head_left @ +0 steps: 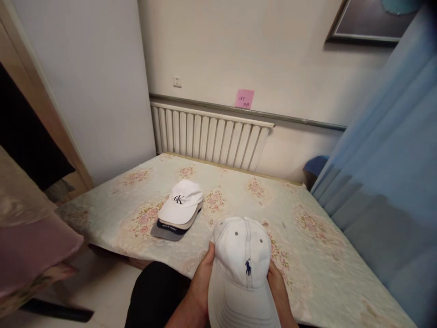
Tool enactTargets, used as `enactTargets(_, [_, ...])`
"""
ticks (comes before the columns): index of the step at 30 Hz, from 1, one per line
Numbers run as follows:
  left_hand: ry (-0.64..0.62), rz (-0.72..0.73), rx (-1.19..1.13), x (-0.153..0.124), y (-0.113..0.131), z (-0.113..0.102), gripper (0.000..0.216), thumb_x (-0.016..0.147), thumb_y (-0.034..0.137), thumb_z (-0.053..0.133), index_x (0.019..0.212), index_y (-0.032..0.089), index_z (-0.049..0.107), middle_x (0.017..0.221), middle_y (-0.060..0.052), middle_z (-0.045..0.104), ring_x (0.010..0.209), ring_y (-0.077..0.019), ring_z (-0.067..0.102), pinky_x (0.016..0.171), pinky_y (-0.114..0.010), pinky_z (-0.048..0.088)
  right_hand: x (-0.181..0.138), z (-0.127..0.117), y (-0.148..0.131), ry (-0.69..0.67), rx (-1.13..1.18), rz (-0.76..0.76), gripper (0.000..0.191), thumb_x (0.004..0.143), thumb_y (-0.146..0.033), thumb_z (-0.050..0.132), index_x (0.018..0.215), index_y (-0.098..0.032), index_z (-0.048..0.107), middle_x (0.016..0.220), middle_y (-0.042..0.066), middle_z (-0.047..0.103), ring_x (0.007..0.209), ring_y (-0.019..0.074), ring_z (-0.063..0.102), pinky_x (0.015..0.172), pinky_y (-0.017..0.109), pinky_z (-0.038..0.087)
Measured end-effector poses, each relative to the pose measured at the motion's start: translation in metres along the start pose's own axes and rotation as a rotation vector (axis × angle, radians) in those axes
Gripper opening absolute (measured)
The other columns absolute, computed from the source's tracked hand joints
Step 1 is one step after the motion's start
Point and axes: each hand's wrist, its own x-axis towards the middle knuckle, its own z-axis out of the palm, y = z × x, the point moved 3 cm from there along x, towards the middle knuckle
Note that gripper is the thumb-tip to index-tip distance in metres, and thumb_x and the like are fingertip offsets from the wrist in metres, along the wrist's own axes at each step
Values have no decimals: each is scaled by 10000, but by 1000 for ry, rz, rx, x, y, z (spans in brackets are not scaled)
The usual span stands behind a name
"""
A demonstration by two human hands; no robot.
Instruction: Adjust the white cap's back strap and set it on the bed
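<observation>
Both my hands hold a white baseball cap with a small dark blue emblem on its front, brim toward me, at the near edge of a floral mattress. My left hand grips the cap's left side with the thumb up along the crown. My right hand holds the right side, mostly hidden behind the cap. To the left on the mattress lies a stack of caps: a white one with a black logo on top, a beige one and a grey-brimmed one beneath.
A white radiator runs along the far wall, with a pink sticky note above it. A blue curtain hangs at the right. A pink pillow sits at the left. My dark-clothed knee is below.
</observation>
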Motion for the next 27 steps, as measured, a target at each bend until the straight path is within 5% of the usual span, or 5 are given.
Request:
enactTargets(20, [-139, -69, -39, -13, -18, -7, 711, 797, 617, 415, 1283, 107, 511, 1072, -153, 679, 1122, -348, 542, 1000, -455, 306, 11, -17, 12, 99, 113, 116, 222, 514, -391, 744, 580, -188, 684, 581, 43, 706, 779, 272, 663, 702, 356, 523])
enactTargets(27, [-150, -16, -55, -10, -19, -19, 728, 804, 627, 389, 1297, 102, 493, 1072, -153, 679, 1120, -346, 543, 997, -452, 306, 12, -20, 21, 108, 40, 89, 278, 581, -407, 722, 725, -170, 719, 636, 38, 725, 837, 266, 661, 736, 338, 515])
